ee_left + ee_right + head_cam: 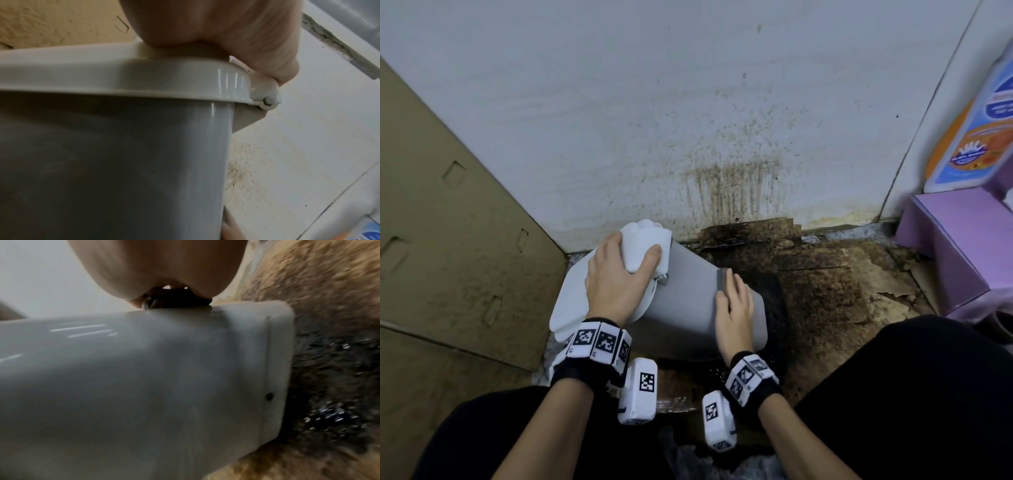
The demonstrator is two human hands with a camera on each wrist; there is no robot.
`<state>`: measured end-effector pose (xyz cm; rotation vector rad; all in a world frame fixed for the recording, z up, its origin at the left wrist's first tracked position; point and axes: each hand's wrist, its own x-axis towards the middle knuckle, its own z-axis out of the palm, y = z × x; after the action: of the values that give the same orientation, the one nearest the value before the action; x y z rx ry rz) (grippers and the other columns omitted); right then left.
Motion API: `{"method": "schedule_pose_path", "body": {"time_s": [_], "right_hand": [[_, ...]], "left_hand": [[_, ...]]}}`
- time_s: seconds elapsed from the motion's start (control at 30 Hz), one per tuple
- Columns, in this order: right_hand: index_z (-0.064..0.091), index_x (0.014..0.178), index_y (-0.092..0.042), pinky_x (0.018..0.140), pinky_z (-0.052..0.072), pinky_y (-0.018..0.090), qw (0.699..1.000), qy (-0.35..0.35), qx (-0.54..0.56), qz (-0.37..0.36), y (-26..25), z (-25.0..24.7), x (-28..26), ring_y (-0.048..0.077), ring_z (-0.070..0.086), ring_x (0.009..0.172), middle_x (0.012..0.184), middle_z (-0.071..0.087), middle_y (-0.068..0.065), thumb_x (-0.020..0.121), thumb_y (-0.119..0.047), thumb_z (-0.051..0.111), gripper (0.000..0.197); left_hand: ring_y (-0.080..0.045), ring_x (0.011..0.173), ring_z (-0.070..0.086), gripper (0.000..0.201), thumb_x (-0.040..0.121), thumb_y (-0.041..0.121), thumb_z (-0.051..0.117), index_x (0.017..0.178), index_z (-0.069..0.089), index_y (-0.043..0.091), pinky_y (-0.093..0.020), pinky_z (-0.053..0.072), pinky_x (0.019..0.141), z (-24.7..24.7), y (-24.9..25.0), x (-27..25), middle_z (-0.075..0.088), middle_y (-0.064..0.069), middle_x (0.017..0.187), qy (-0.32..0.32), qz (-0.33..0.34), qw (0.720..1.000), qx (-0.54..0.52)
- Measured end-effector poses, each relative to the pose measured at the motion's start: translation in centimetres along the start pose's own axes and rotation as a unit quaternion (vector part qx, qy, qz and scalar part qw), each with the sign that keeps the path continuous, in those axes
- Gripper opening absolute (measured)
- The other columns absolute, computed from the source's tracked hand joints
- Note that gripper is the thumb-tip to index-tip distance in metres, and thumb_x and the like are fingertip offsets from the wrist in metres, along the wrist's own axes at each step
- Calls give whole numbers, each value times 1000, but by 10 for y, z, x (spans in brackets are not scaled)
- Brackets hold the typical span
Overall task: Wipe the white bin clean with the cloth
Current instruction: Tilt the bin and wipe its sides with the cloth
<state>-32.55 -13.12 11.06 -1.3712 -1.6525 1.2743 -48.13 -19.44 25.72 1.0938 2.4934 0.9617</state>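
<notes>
The white bin (688,301) lies tilted on the floor, its lid (571,298) toward the left and its base toward the stained floor on the right. My left hand (616,274) grips the raised white back part of the lid, fingers and thumb curled round it. My right hand (736,308) lies flat on the bin's side and presses a grey cloth (722,279), which shows past the fingertips. In the left wrist view the left hand (236,32) sits on the lid rim above the bin wall (113,162). In the right wrist view the cloth (176,301) is a dark wad under the right hand (154,267) on the bin (144,378).
A brown cardboard sheet (448,222) stands at the left. The white wall (722,102) behind is spattered brown. Wet, dark-stained cardboard (825,284) covers the floor to the right. A purple box (959,246) and a labelled bottle (976,130) stand far right. My knees (911,394) flank the bin.
</notes>
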Motion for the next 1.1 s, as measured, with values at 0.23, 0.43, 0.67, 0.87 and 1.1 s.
{"method": "schedule_pose_path", "body": {"time_s": [0.23,0.43,0.67,0.87,1.1], "right_hand": [[27,154,-35,124,4,29,981,-17,27,-191,-66,30,-50,6,5,153,164,19,-13,103,-53,16,55],[25,157,-30,125,11,36,967,-15,-45,-251,-44,25,-44,14,8,154,165,19,-8,107,-37,28,50],[29,155,-32,124,15,35,975,24,-50,-215,-8,22,-35,15,17,152,162,27,-6,106,-42,25,50],[32,151,-38,123,10,31,997,57,-34,-35,48,3,-27,10,17,149,162,27,-6,103,-46,23,49],[28,155,-23,122,3,32,992,86,-18,88,49,3,-26,20,13,150,164,22,2,109,-30,21,47]], "left_hand": [[-27,142,32,108,63,83,34,151,37,20,-49,29,117,0,2,0,39,-1,156,4,-3,1000,-3],[-25,144,30,108,65,83,34,153,35,21,-49,28,118,-3,0,0,37,0,158,-2,-4,1000,-5],[-25,143,31,107,64,83,35,151,37,22,-48,28,117,-3,1,3,39,1,156,0,-8,1000,-11],[-24,142,32,106,63,82,36,150,39,22,-47,29,115,-1,6,1,41,2,154,3,-6,1000,-16],[-24,141,33,106,62,82,36,149,40,23,-46,29,114,-3,5,2,42,2,153,4,-11,1000,-15]]}}
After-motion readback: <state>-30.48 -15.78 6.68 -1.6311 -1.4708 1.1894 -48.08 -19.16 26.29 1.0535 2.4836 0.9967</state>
